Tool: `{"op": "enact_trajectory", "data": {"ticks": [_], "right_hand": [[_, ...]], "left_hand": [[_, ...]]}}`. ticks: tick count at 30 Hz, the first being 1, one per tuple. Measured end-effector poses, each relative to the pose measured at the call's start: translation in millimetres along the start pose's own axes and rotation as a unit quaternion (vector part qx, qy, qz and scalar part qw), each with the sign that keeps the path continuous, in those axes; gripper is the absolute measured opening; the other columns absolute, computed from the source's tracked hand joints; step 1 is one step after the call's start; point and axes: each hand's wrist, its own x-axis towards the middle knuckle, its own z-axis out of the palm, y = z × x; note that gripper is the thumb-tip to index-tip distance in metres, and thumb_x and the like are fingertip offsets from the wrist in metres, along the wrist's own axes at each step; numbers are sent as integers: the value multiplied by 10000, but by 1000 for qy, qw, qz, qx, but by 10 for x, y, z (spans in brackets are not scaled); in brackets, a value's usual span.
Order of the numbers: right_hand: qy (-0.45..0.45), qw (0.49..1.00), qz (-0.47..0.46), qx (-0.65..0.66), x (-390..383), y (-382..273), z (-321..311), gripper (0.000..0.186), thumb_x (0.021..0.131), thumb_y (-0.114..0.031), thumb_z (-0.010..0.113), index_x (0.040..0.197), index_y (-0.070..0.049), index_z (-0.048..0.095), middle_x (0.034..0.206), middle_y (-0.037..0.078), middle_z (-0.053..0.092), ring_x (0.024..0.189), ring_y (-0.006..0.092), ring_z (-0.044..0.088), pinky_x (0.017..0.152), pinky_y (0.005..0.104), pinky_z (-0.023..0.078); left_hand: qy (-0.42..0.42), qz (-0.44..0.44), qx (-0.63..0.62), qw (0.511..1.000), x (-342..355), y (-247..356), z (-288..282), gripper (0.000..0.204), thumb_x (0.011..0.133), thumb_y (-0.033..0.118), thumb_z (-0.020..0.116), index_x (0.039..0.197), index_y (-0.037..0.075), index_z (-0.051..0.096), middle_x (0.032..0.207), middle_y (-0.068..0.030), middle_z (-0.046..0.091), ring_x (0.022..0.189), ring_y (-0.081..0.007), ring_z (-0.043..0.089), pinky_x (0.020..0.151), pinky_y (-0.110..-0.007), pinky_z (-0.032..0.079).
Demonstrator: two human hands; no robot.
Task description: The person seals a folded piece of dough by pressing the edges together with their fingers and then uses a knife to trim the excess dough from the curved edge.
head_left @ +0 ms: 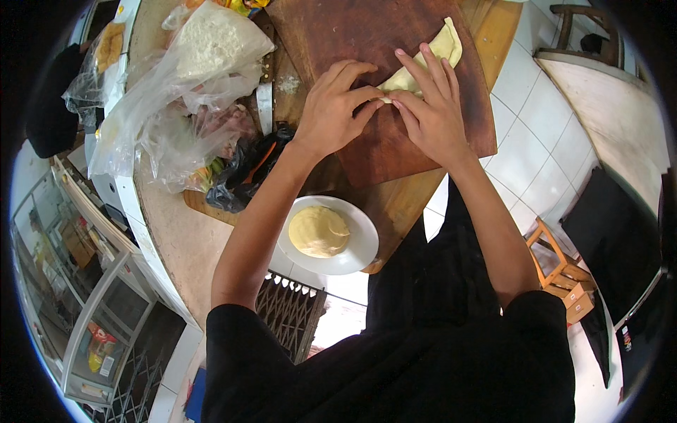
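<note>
A pale dough sheet folded into a long half-moon (pixel 446 48) lies on a dark wooden board (pixel 395 151). Its near-left end is pinched between the thumb and index finger of my left hand (pixel 337 109), the other fingers curled above the board. From the right, my right hand (pixel 438 113) grips the same edge, thumb below and fingers laid across the folded dough. Closer to my body, a smooth yellowish ball of dough (pixel 319 231) rests on a white plate (pixel 368 243). The fingers hide part of the dough's edge.
Left of the board are a clear plastic bag of white flour (pixel 215 42), a crumpled black plastic bag (pixel 236 180) and a metal blade (pixel 264 106). A glass-fronted cabinet (pixel 99 331) stands far left. At right are a wooden stool (pixel 553 257) and white floor tiles (pixel 529 141).
</note>
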Motion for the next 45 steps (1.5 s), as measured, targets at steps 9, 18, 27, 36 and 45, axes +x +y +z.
{"op": "enact_trajectory", "data": {"ticks": [9, 18, 27, 36, 45], "right_hand": [[13, 1000, -5, 26, 27, 24, 1, 80, 896, -170, 742, 933, -102, 760, 1576, 60, 474, 1537, 319, 304, 1232, 566, 271], [9, 1000, -6, 20, 29, 21, -23, 77, 894, -178, 740, 916, -109, 768, 1564, 63, 489, 1535, 326, 307, 1228, 564, 272], [3, 999, -43, 24, 8, 142, -58, 83, 860, -188, 778, 907, -120, 771, 1549, 55, 505, 1515, 319, 345, 1225, 541, 291], [7, 997, -73, -14, -67, 243, -132, 179, 834, -204, 805, 968, -109, 734, 1528, 77, 524, 1491, 336, 379, 1177, 526, 365], [100, 986, 127, -37, -418, 375, -268, 386, 920, -191, 729, 1294, -106, 689, 1568, 134, 488, 1490, 383, 367, 1188, 510, 303]], "left_hand": [[-3, -16, -14, 1000, -8, -41, -11, 189, 815, 90, 818, 1001, 92, 785, 1300, -90, 650, 1229, -329, 582, 998, -422, 512], [-23, -32, -23, 999, 28, -71, -104, 172, 819, 95, 821, 987, 106, 788, 1328, -90, 637, 1257, -321, 565, 978, -419, 524], [-30, -28, -10, 999, -17, -145, -139, 201, 811, 103, 829, 1007, 126, 787, 1362, -81, 621, 1287, -327, 552, 1018, -430, 498], [-37, -48, -4, 998, 22, -64, -155, 275, 812, 109, 812, 1082, 127, 766, 1367, -98, 619, 1299, -339, 545, 1052, -445, 473], [78, -102, 21, 991, -67, 119, 157, 484, 819, 305, 831, 1233, 101, 687, 1399, -128, 570, 1326, -360, 498, 1085, -486, 402]]}}
